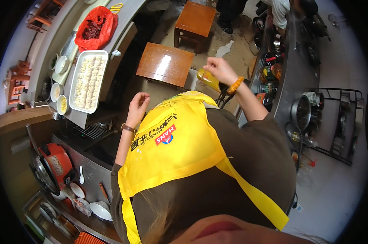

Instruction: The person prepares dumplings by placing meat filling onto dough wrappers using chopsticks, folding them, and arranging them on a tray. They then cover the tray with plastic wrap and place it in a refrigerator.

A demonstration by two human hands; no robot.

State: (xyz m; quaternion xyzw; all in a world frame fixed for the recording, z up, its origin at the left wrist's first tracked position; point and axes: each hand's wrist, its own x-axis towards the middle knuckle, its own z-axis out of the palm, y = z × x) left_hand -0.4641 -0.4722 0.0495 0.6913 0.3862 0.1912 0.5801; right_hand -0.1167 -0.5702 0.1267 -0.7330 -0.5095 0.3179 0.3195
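My left hand (138, 104) hangs above the dark gap beside the counter, its fingers loosely curled and nothing visible in it. A brown band circles that wrist. On the right, my right hand (220, 69) has its fingers bent inward, and an orange bracelet (236, 85) is around the wrist. Just behind and below it in the picture is a yellow bottle (209, 80), partly covered by the hand; whether the fingers touch it is unclear. My yellow apron (178, 143) covers my front. A white tray (102, 67) of folded dough pieces (87, 82) rests on the counter at left.
Two wooden stools (165, 64) (196, 18) stand ahead. Beyond the tray is a red plastic bag (112, 27) with dark red contents; small bowls (62, 104) are alongside. A red cooker (60, 164) sits lower left. Jars (268, 87) line the right shelf. Another person (278, 13) stands far right.
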